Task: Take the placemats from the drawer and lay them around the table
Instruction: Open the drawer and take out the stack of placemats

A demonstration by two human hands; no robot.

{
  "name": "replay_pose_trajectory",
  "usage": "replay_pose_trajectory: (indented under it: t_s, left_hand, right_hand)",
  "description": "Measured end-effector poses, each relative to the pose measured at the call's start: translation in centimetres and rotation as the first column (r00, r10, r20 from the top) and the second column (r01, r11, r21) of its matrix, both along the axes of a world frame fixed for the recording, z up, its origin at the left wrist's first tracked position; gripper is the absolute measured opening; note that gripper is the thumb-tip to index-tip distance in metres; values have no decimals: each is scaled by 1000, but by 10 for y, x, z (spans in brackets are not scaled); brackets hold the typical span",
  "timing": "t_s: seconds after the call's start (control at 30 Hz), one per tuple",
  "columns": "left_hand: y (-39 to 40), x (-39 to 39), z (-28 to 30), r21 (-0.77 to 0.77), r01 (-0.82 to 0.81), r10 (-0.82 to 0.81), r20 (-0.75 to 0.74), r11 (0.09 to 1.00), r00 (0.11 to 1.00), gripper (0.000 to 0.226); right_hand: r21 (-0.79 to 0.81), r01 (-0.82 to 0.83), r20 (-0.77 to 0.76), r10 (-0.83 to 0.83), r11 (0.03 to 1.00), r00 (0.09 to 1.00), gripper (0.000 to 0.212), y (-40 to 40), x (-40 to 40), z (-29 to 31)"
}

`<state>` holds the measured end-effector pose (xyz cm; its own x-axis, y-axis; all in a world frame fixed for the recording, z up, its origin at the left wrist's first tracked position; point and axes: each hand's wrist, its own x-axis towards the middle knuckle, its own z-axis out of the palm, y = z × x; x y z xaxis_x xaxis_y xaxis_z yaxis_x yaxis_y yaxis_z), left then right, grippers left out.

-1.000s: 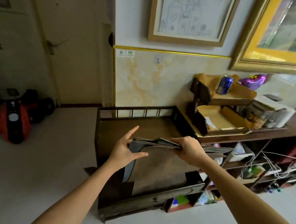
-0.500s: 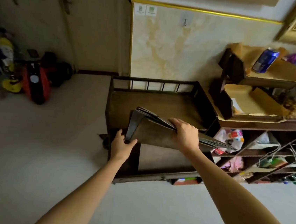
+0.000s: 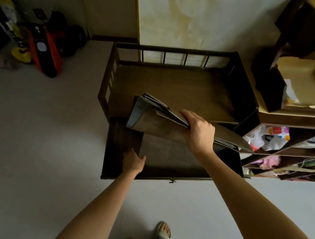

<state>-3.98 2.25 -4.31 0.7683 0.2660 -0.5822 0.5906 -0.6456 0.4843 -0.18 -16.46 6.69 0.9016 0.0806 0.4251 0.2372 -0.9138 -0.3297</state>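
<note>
Head view, looking steeply down: right hand (image 3: 199, 134) up over the open dark wooden drawer (image 3: 168, 176), fingers (image 3: 187, 115) clamped over the top edge of a stack of thin brown placemats with pale blue-grey undersides (image 3: 152, 119). Stack held clear of the drawer, sagging and fanning at its left corner, right end reaching out towards the cluttered dark open shelves (image 3: 293, 153). Left hand (image 3: 133, 161) down low inside the drawer at its left part, fingers together and pressed flat against the drawer floor beside one more dark flat mat (image 3: 168, 155) lying there; holding nothing, as far as can be seen. Small metal pull (image 3: 172, 181) showing on the drawer front. Above the drawer, the low dark wooden table with a railed back and sides (image 3: 175, 86), top bare and brown, set against the cream marbled wall panel (image 3: 192, 16). Far left on the pale floor (image 3: 45, 127), a red and black ride-on toy (image 3: 47, 49) next to something yellow. Bottom of the frame, one foot in a pale open sandal (image 3: 163, 230) on the floor, well apart from the drawer.
</note>
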Motion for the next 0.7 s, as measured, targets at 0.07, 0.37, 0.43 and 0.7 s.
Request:
replay_pose_trajectory:
  t_s: [0.07, 0.37, 0.43, 0.7]
  left_hand:
    - [-2, 5, -4, -60, -80, 79, -23, 995, 997, 61]
    - [-17, 3, 28, -700, -485, 362, -333, 524, 871, 16]
    - [-23, 2, 52, -776, -461, 344, -330, 432, 879, 8]
    - [-38, 2, 159, -840, -207, 374, -4, 502, 927, 25]
  right_hand:
    - [12, -8, 3, 8, 1000, 1000, 41, 0, 3, 0]
    - [2, -45, 17, 45, 999, 999, 45, 4, 3, -2]
    - [20, -40, 3, 40, 999, 999, 43, 3, 3, 1]
    - [163, 96, -42, -90, 982, 995, 32, -9, -9, 46]
